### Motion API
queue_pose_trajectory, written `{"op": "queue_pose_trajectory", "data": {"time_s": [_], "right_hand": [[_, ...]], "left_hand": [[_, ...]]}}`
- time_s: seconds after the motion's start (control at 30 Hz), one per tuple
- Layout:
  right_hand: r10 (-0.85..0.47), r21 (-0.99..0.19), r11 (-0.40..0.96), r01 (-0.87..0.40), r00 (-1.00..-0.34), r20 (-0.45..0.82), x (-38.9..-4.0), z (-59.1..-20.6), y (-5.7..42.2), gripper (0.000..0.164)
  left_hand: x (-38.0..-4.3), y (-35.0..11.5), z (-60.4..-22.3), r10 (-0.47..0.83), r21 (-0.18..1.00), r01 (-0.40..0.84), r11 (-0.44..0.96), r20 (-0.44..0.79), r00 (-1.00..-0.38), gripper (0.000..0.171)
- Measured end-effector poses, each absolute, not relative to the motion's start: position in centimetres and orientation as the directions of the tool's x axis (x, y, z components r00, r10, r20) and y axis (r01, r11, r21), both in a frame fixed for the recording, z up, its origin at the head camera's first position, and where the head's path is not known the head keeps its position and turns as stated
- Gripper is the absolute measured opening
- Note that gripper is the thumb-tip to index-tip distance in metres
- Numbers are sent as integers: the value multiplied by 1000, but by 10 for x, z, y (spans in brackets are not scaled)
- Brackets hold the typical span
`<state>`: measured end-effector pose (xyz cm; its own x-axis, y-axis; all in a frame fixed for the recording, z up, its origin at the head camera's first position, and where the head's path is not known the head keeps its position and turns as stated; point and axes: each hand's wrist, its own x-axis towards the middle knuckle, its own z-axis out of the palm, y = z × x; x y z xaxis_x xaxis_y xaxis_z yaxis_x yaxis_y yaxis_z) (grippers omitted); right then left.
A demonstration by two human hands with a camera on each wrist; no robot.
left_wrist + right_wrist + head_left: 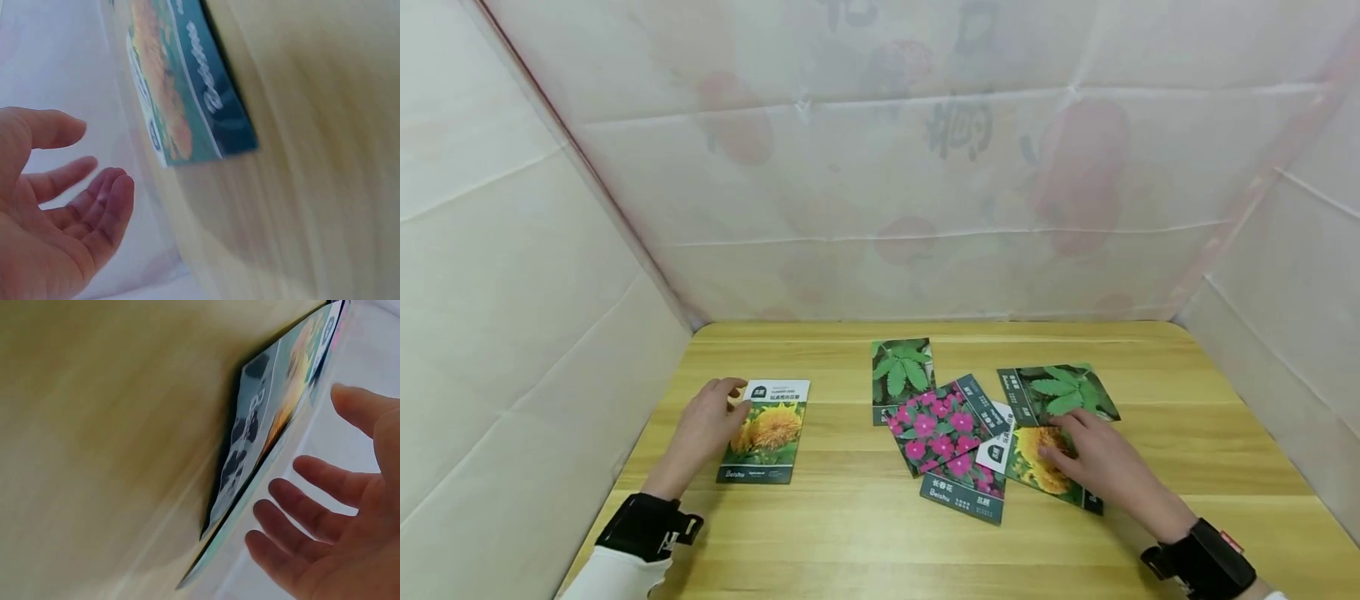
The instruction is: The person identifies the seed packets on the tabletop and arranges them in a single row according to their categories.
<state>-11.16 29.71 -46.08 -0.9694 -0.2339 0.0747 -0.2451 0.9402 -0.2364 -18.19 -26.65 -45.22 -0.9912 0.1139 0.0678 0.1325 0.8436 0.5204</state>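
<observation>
On the left of the table lies a seed packet with yellow flowers (775,427), its white band at the far end. My left hand (706,421) is at that packet's left edge, fingers loosely bent and holding nothing; the left wrist view shows a gap between the hand (69,206) and the packet (169,81). On the right, my right hand (1101,458) hovers over another yellow-flower packet (1037,458), fingers spread and slightly bent. In the right wrist view nothing is between the fingers of this hand (331,512), with the packet (256,419) beside them.
Two pink-flower packets (943,425) overlap in the middle, partly over the right yellow-flower packet's white end. One green-leaf packet (901,367) lies behind them, another green-leaf packet (1067,390) behind the right hand. Pale sheet walls (880,275) enclose the wooden table (850,542).
</observation>
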Motion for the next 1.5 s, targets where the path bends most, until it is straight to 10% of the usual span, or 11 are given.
{"op": "queue_pose_trajectory", "data": {"time_s": [0.8,1.5], "right_hand": [[-158,-226,963,-146,-987,-34,-110,-465,314,105],[-185,-701,711,-66,-978,-95,-120,-441,353,21]], "left_hand": [[-226,-243,-495,272,528,405,746,313,-910,33],[-204,-216,-438,240,591,360,722,274,-931,31]]}}
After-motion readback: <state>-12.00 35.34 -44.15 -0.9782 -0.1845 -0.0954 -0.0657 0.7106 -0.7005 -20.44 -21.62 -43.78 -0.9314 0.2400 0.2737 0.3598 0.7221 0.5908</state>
